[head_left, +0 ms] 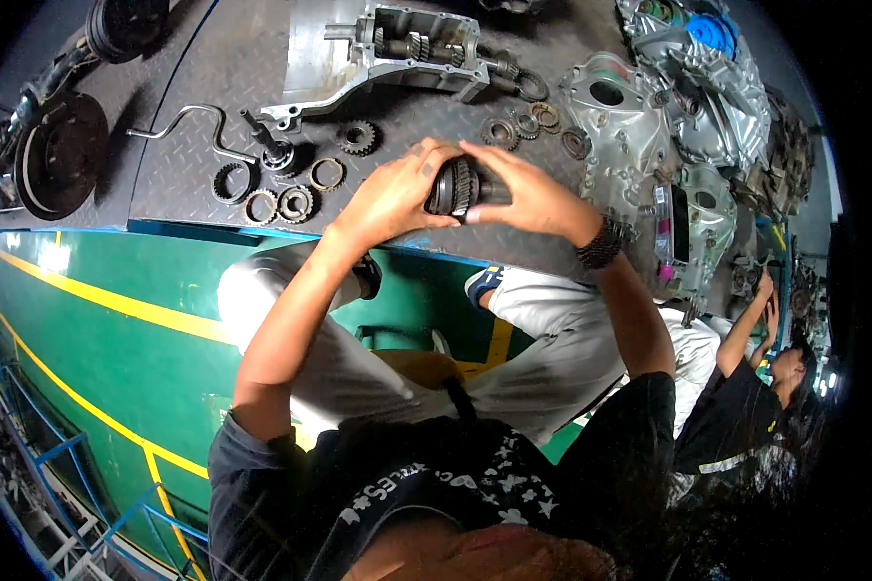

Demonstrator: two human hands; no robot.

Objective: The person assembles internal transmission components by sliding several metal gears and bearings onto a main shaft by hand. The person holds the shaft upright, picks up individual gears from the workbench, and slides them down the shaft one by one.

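Both my hands are closed around a dark metal gear (453, 188) at the near edge of the workbench. My left hand (403, 190) grips its left side, and my right hand (525, 190) wraps its right side, thumb at the bottom. Fingers hide part of the gear's rim. To the left of my left hand lie a brass-coloured synchronizer ring (327, 175), a small toothed gear (358, 137) and several more rings. A short gear shaft (275, 153) stands among them. More rings (526, 124) lie beyond my right hand.
An opened gearbox housing (383, 74) with gear shafts inside lies at the back. Left are a bent crank handle (203, 110) and a brake drum (66, 157). Silver castings (606, 121) and a phone (680, 223) are right. A co-worker (736, 416) sits at far right.
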